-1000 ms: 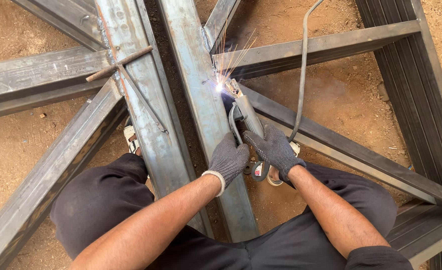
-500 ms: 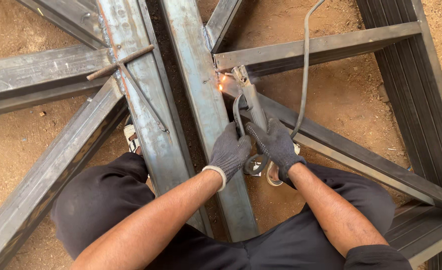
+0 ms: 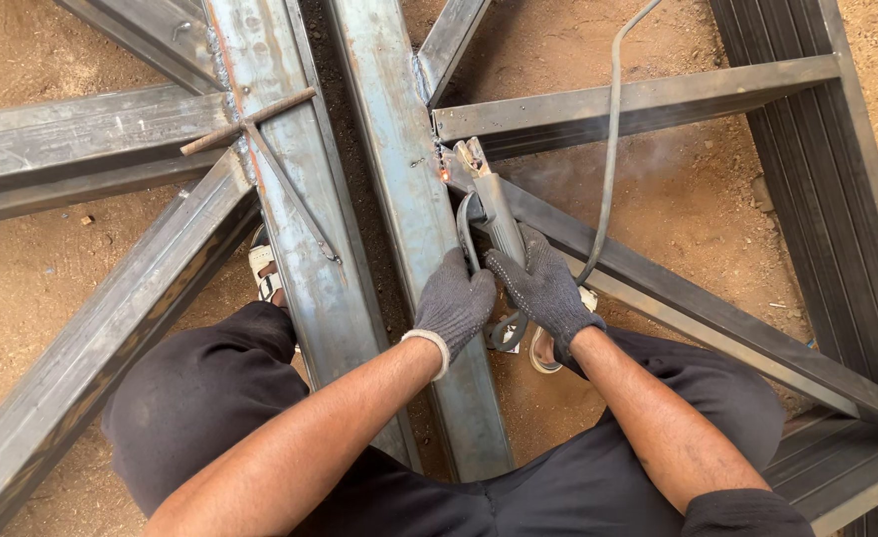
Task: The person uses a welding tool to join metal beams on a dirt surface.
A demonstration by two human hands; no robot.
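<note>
Both gloved hands close on one tool. The right hand (image 3: 543,293) has its grip wrapped tight around the handle of the welding electrode holder (image 3: 494,214), fingers curled fully about it. The left hand (image 3: 452,303) sits just beside it, its grip also pressed together, against the holder's lever and the near side of the handle. The holder points up and away from the person, its metal jaws resting at the joint where a slanting steel bar (image 3: 698,318) meets the long centre beam (image 3: 409,229). A small orange glow (image 3: 444,175) shows at that joint, just left of the holder's tip, with thin haze above the dirt to the right. A grey cable (image 3: 610,149) runs from the handle up and out of the top edge.

The frame of grey steel beams lies flat on reddish-brown dirt ground (image 3: 678,189), outdoors in sunlight. A thin rusty rod (image 3: 248,121) lies across the left beam (image 3: 270,149). The person crouches in dark trousers, sandalled feet planted between the beams.
</note>
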